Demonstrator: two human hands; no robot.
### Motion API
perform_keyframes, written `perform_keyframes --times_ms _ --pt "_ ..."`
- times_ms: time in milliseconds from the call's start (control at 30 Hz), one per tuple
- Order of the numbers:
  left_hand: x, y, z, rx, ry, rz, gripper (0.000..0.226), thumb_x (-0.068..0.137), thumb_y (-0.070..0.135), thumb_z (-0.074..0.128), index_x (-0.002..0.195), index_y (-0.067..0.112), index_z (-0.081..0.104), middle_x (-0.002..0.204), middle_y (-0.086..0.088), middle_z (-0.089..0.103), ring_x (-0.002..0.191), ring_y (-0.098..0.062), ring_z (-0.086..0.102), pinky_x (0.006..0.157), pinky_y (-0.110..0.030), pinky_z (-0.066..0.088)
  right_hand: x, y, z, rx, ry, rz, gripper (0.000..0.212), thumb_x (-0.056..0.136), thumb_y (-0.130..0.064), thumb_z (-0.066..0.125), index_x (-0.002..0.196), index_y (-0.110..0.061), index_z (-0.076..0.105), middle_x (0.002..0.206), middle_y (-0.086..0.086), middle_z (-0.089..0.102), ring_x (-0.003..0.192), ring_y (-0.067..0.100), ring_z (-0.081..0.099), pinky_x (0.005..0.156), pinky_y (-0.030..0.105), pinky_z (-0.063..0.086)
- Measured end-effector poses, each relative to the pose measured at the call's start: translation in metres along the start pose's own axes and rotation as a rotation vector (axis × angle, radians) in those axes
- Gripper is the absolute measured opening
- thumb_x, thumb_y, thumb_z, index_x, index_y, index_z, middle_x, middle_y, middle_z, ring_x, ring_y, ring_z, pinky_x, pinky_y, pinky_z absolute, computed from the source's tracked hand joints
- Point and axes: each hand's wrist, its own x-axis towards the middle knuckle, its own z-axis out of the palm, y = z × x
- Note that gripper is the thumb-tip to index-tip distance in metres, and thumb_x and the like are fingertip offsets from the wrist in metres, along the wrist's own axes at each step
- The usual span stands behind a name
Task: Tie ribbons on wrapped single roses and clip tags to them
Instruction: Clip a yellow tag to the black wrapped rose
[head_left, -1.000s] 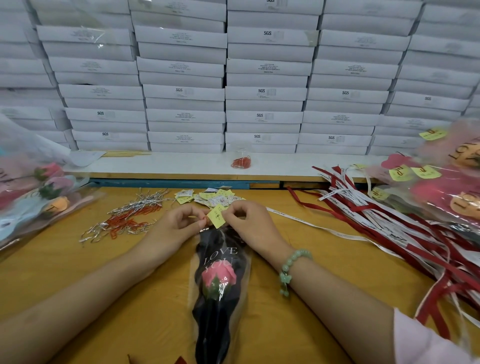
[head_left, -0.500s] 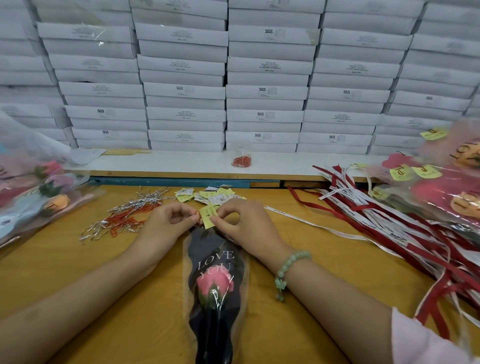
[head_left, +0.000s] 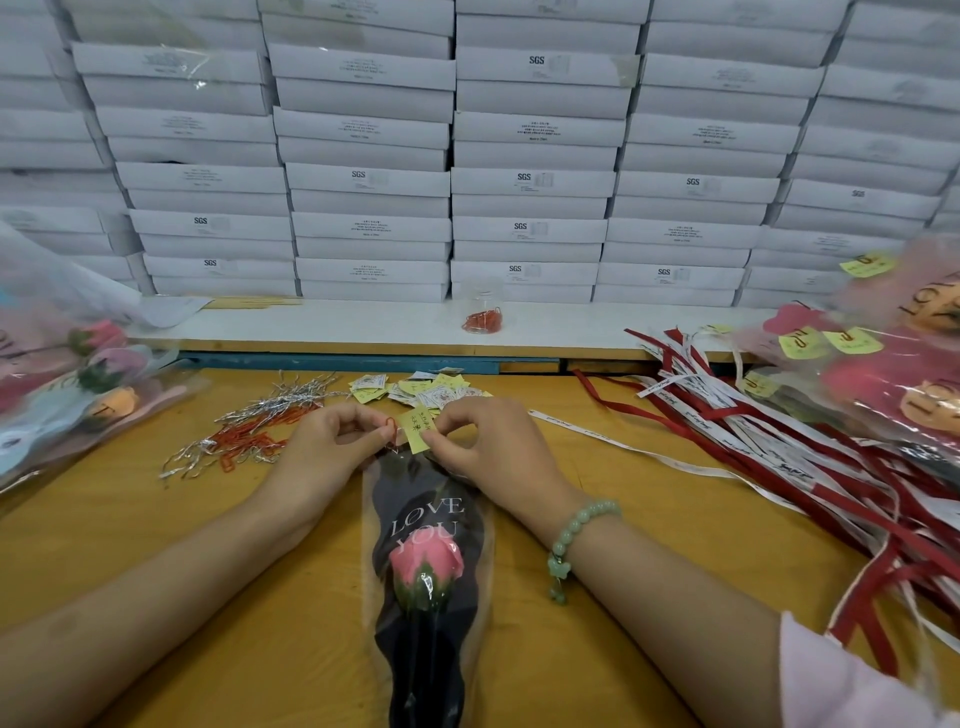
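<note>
A pink rose in a black "LOVE YOU" sleeve and clear wrap (head_left: 426, 561) lies on the yellow table (head_left: 208, 597), its top edge pointing away from me. My right hand (head_left: 483, 447) pinches a small yellow tag (head_left: 418, 427) against that top edge. My left hand (head_left: 332, 441) pinches a red paper clip (head_left: 388, 429) beside the tag. Loose yellow and white tags (head_left: 415, 389) lie just beyond my hands. Red and white ribbons (head_left: 779, 441) spread across the right side of the table.
Red paper clips and silver twist ties (head_left: 249, 431) lie at the left. Wrapped roses are piled at the left edge (head_left: 78, 384) and tagged ones at the right (head_left: 893, 374). A small jar of clips (head_left: 483, 314) stands on the white ledge before stacked white boxes (head_left: 524, 182).
The rose has slid slightly towards me and left. The tag has been turned and now sits at the wrap's top edge, with the red clip brought up next to it.
</note>
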Motion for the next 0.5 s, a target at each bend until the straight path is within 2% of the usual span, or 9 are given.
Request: perform_keyframes --times_ms 67,167,500 --pt "0.0008 -0.001 -0.0006 -0.007 0.003 -0.01 0.004 0.087 0.011 0.069 0.089 0.008 0.07 0.086 -0.011 0.073 0.083 -0.027 0.068 0.075 -0.037 0.053 0.0 -0.0002 -0.0003 -0.003 0.014 -0.005 0.023 0.09 -0.037 0.065 0.069 -0.026 0.061 0.077 -0.012 0.066 0.077 0.006 0.061 0.072 0.029 0.052" --pt "0.0014 -0.0018 -0.0013 -0.006 0.006 -0.019 0.004 0.086 0.011 0.069 0.089 0.009 0.071 0.086 -0.009 0.074 0.088 -0.029 0.069 0.081 -0.042 0.055 -0.0004 -0.0008 -0.0011 -0.023 0.02 -0.013 0.023 0.09 -0.039 0.065 0.07 -0.028 0.061 0.077 -0.012 0.067 0.077 0.005 0.061 0.072 0.028 0.051" --pt "0.0039 -0.0045 -0.0024 -0.012 0.008 -0.018 0.005 0.086 0.013 0.07 0.089 0.011 0.071 0.086 -0.008 0.074 0.088 -0.028 0.07 0.083 -0.045 0.055 -0.0008 -0.0028 -0.0026 0.003 -0.001 -0.045 0.019 0.09 -0.035 0.066 0.076 -0.022 0.067 0.083 -0.009 0.067 0.082 0.008 0.061 0.077 0.036 0.053"
